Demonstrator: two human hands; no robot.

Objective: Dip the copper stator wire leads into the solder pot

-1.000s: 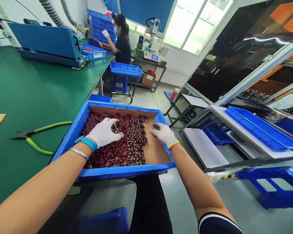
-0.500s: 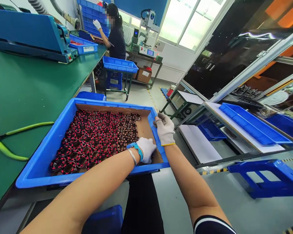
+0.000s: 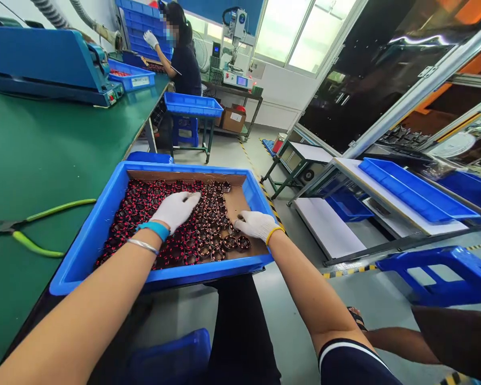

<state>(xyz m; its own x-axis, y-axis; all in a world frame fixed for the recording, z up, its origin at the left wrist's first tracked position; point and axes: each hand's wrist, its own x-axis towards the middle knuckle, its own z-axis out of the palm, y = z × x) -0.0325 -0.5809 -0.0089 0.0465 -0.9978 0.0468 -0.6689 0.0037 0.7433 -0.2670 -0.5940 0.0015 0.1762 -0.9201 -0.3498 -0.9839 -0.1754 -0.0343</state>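
Drawing the left grip [image 3: 175,211], narrow, contents hidden, back above rings [image 3: 210,221] in the tray [image 3: 164,276]. Shifting the right grip [image 3: 257,225], curled, contents unclear, from rim to rings beside it, seemingly extending rows.

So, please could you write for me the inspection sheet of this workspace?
Surface: green table, with a blue tray at its edge.
Job's things: wound rings packed in the tray; bare cardboard liner toward its right side.
Clutter: green-handled pliers on the table, handles apart.
Grips: left grip gloved, over the rings; right grip gloved, at their right edge; whether either holds one, cannot tell.
Cables: ribbed hoses behind the blue machine; thin wiring hard to tell.
Surroundings: co-worker at the table's far end; another person's leg at lower right.
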